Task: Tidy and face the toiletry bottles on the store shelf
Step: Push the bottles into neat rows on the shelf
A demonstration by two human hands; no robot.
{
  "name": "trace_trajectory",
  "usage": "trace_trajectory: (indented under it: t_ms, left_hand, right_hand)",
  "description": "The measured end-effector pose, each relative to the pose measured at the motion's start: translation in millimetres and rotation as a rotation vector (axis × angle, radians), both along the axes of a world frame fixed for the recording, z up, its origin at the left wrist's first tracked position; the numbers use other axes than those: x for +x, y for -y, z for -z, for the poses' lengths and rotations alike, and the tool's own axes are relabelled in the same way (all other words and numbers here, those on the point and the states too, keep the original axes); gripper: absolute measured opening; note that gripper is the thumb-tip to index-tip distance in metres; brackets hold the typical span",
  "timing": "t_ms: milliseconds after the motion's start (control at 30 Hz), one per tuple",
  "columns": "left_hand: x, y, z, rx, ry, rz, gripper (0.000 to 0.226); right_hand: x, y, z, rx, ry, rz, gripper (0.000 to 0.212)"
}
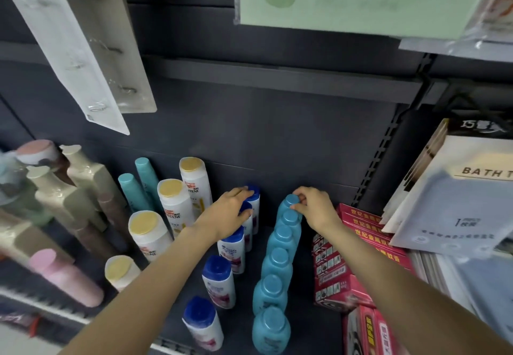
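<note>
Pinched between thumb and fingertips, the right hand grips the cap of the rearmost teal bottle, which stands upright at the back of the shelf, heading a single file of teal bottles running toward the front edge. That file's axis lies front to back, directly below the right wrist. Left hand rests palm-down over the rearmost blue-capped white bottles; whether it clasps one cannot be told. Their row drifts leftward toward the front edge. Red boxes stand just beside the teal file.
</note>
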State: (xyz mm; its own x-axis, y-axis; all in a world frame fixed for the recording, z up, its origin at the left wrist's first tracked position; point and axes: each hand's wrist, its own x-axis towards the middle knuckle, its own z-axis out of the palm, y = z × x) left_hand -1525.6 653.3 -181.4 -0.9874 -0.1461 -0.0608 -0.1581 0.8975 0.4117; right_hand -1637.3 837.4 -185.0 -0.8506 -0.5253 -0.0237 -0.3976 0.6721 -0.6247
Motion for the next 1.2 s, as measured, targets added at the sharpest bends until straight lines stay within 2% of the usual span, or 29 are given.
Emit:
trace_trajectory:
  t_ms: [167,267,367,467,600,767,967,1200]
  left_hand:
    - [0.9,-6.0,-3.0,-0.022,0.040,-0.016,0.052]
    - [1.5,-6.6,-5.1,-0.034,0.050,-0.007,0.051]
    - [3.9,-3.4,-5.7,-0.020,0.015,-0.008,0.048]
    - [9.4,-0.2,-6.0,-0.018,-0.063,-0.009,0.045]
    - [20.8,2.5,-3.6,-0.084,-0.111,0.044,0.042]
    - [29.8,9.5,0.5,-0.107,-0.092,0.112,0.041]
    - [30.1,8.8,-3.5,-0.045,-0.074,0.122,0.040]
    - [36.9,4.5,-10.6,0.195,-0.270,0.043,0.037]
  right_hand:
    - [2.2,1.9,1.9,0.020,-0.048,0.016,0.020]
    - [4.7,-0.7,-1.3,0.007,-0.013,0.025,0.029]
    - [15.8,-7.6,-10.3,-0.032,-0.027,0.030,0.040]
    - [28.6,-14.0,-14.4,-0.054,-0.117,-0.016,0.034]
    - [38.1,-12.6,-10.6,0.083,-0.063,-0.072,0.034]
    - [49.0,-6.0,-9.4,0.096,-0.037,-0.024,0.040]
    - [55.4,-2.1,-16.7,0.083,-0.024,0.012,0.036]
    - [64.3,3.3,-64.4,-0.092,-0.189,0.019,0.033]
